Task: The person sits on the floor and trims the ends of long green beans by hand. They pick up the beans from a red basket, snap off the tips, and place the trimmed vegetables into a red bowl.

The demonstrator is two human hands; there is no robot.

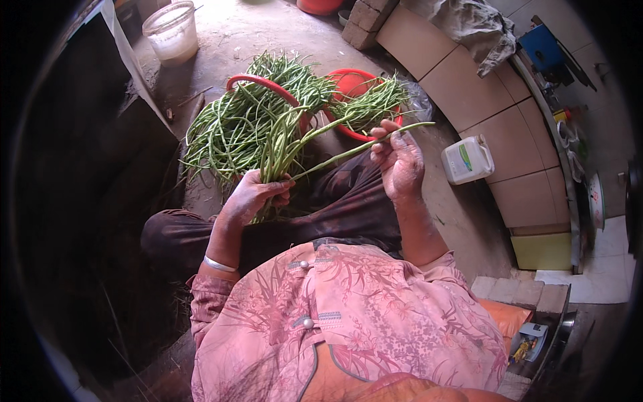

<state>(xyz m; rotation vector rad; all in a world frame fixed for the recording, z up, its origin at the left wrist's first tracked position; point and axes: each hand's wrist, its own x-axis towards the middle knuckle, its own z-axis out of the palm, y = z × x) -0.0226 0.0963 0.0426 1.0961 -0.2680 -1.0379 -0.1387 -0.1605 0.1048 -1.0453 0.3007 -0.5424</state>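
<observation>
My left hand (258,193) is closed around the lower part of a bunch of long green beans (279,145) over my crossed legs. A single long bean (341,155) slants up to the right from that bunch. Near its far end, my right hand (402,166) pinches it between thumb and fingers, with the tip sticking out past them. Just beyond my left hand, a big heap of long beans (221,135) fills a container with a red handle (266,84); the beans hide most of it. A red plastic basin (351,83) to its right holds a smaller pile of beans (374,103).
A white plastic jug (467,160) stands on the floor at right, beside a tiled counter front (482,90). A translucent bucket (172,35) is at the far left. Bricks (365,22) lie at the back, and a clear plastic bag (418,100) touches the basin's right side.
</observation>
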